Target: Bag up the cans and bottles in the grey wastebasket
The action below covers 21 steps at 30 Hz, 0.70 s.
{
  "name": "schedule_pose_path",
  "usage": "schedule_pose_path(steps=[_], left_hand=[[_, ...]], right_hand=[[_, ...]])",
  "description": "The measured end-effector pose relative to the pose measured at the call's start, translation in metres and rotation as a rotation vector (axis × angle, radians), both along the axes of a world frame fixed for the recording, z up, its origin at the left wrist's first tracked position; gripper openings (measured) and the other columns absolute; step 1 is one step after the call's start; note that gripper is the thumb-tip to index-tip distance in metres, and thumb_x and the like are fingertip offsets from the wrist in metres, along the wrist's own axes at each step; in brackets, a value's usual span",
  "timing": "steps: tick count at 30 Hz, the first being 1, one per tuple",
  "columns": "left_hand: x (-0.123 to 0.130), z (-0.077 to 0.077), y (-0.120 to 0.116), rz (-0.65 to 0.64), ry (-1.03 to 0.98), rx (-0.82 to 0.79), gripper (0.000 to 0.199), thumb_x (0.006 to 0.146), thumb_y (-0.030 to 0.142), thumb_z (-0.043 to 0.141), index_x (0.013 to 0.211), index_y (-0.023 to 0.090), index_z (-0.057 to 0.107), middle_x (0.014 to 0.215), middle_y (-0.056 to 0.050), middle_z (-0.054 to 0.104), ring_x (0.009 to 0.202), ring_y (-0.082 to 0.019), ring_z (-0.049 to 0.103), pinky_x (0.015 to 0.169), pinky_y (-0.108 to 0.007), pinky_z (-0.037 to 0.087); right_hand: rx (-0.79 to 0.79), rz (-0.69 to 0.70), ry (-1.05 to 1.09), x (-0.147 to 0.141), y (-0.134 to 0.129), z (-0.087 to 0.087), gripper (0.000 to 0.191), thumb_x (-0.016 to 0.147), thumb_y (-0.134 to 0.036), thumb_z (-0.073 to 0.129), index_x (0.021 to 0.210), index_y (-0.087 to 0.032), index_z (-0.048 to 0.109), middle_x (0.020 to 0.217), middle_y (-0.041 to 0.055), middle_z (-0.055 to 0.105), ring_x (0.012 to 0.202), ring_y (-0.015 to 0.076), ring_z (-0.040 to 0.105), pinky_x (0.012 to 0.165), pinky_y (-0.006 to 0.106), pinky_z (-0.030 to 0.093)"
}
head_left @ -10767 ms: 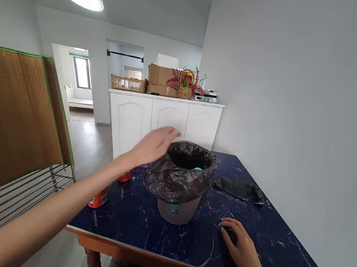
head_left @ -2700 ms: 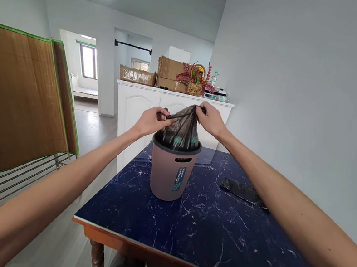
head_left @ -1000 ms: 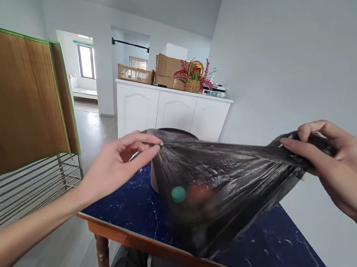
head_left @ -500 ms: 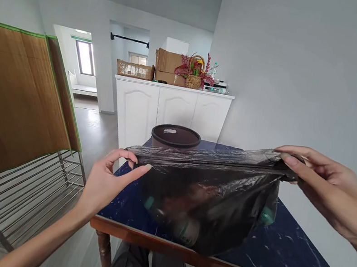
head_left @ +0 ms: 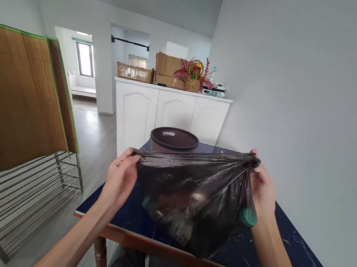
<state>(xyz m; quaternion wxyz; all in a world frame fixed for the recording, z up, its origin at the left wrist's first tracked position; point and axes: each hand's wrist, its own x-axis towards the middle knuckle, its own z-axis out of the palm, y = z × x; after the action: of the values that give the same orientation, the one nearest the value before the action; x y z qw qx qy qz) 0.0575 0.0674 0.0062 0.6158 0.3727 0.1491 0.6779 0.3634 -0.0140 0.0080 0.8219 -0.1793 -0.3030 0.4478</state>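
A thin black trash bag (head_left: 221, 182) is stretched between my two hands above the near side of the table. Through its see-through plastic show several items, among them what look like bottles, one with a green cap (head_left: 248, 216) at the right. My left hand (head_left: 121, 176) pinches the bag's upper left corner between thumb and fingers. At the upper right, my right hand (head_left: 262, 185) is closed around the gathered bag edge. Behind the bag stands a dark round trash can (head_left: 175, 138), its lower part hidden by the plastic.
The blue marbled table (head_left: 294, 260) has a wooden edge. Beyond it stands a white cabinet (head_left: 175, 110) with cardboard boxes (head_left: 171, 70) and a flower basket (head_left: 192, 84) on top. To the left is a metal rack (head_left: 37, 187) with a bamboo mat (head_left: 15, 100).
My right hand has moved left and inward, bringing its end of the trash bag closer. My left hand has closed its thumb onto the bag's corner and shifted slightly right.
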Motion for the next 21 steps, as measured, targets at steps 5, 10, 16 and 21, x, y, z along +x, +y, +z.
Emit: schedule_pose_path(steps=[5,10,16,21], left_hand=[[0.001,0.002,0.000,-0.041,0.014,-0.041,0.042,0.064,0.014,0.097,0.099,0.017,0.074,0.084,0.002,0.071,0.077,-0.012,0.067,0.075,-0.023,0.052],[-0.006,-0.011,0.002,-0.048,0.115,-0.030,0.052,0.061,0.015,0.097,0.108,0.019,0.077,0.099,-0.001,0.071,0.091,-0.014,0.067,0.085,-0.024,0.052],[-0.029,-0.050,0.009,0.111,0.377,0.178,0.086,0.062,0.019,0.098,0.137,0.037,0.060,0.139,-0.002,0.060,0.123,-0.020,0.062,0.103,-0.030,0.051],[-0.036,-0.067,0.011,-0.015,0.536,0.104,0.073,0.052,0.028,0.105,0.115,0.022,0.070,0.119,-0.010,0.074,0.125,-0.037,0.067,0.105,-0.040,0.054]], right_hand=[[0.075,0.080,0.031,0.001,0.001,-0.001,0.020,0.089,-0.028,0.078,0.106,-0.037,0.072,0.106,-0.0038,0.077,0.098,0.0210,0.077,0.097,0.047,0.064],[0.074,0.157,0.083,-0.002,0.001,-0.001,0.029,0.084,-0.018,0.082,0.107,-0.031,0.070,0.080,-0.0072,0.068,0.077,0.0122,0.073,0.079,0.029,0.066],[0.083,0.351,0.204,-0.013,-0.004,0.006,0.043,0.082,-0.007,0.082,0.117,-0.027,0.067,0.073,-0.0089,0.051,0.060,0.0030,0.055,0.060,0.010,0.054],[0.065,0.326,0.276,-0.023,-0.003,0.010,0.040,0.082,-0.005,0.082,0.114,-0.023,0.067,0.071,-0.0086,0.045,0.058,0.0033,0.048,0.056,0.009,0.050]])
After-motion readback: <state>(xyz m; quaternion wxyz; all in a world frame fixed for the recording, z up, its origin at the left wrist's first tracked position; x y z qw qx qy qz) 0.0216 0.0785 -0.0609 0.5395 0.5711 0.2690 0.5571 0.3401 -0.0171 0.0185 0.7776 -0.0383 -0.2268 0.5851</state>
